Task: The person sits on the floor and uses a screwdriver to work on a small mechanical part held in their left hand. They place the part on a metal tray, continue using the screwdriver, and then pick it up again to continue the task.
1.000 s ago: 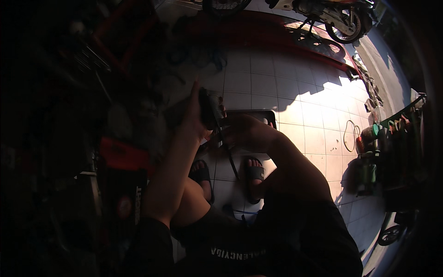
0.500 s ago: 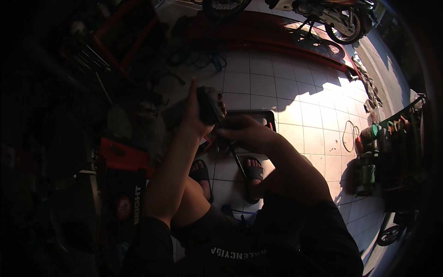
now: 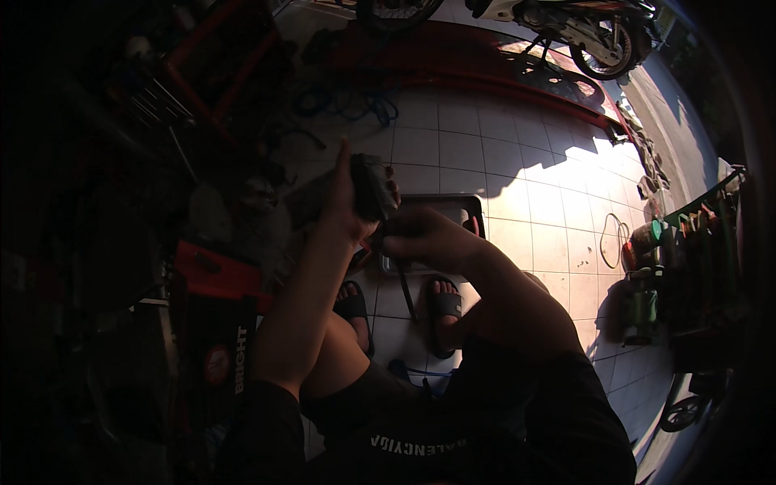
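Observation:
My left hand (image 3: 346,212) is wrapped round a dark, blocky part (image 3: 368,187) with a greyish upper side, its thumb pointing up along it. Shadow hides what kind of part it is. Close to its lower end, my right hand (image 3: 432,241) is closed, with the fingertips pinched at a thin dark strip (image 3: 406,291). That strip hangs down between my feet; whether it joins the part cannot be made out. Behind my right hand lies a shallow dark-rimmed tray (image 3: 478,206), partly covered by the hand.
A red motorcycle lift platform (image 3: 485,85) crosses the far floor, with a motorcycle (image 3: 582,36) above it. Coiled blue hose (image 3: 376,105) lies to the far left. A red toolbox (image 3: 214,271) stands at left. Bottles on a rack (image 3: 647,283) are at right.
The lower end of the dark strip has swung left, away from my right foot. My right hand has shifted slightly; the left still holds the part.

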The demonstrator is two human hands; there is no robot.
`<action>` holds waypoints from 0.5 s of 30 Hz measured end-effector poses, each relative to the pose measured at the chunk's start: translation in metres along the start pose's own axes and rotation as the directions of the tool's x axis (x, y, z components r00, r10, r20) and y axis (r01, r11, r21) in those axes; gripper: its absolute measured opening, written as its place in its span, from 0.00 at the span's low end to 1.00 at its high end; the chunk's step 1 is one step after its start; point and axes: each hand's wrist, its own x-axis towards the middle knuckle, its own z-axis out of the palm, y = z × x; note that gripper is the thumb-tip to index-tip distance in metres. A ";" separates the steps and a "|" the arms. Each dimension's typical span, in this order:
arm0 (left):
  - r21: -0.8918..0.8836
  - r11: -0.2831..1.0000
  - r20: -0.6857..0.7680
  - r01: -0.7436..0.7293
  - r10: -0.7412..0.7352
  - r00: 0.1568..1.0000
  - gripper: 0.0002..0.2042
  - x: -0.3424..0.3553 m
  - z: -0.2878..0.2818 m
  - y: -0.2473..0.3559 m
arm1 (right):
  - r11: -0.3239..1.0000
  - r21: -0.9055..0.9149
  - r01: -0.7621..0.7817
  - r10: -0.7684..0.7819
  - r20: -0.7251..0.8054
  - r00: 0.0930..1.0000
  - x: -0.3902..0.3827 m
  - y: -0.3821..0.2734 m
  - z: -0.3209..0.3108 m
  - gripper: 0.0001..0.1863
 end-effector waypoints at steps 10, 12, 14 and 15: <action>-0.019 0.999 0.067 0.030 -0.029 0.997 0.35 0.015 -0.017 0.006 | 0.968 0.243 0.066 -0.085 0.068 0.994 -0.003 -0.006 0.008 0.26; -0.029 0.998 0.149 0.064 -0.059 0.987 0.33 0.018 -0.007 0.002 | 0.971 0.226 0.081 -0.093 0.040 0.995 -0.004 0.000 -0.003 0.21; -0.023 0.996 0.232 0.087 -0.080 0.970 0.31 0.029 -0.034 0.003 | 0.984 0.174 0.025 -0.018 -0.046 0.999 -0.010 -0.009 0.002 0.25; -0.021 0.995 0.270 0.094 -0.085 0.959 0.31 0.036 -0.052 0.008 | 0.985 0.169 -0.044 0.057 -0.071 0.996 -0.014 -0.019 0.010 0.27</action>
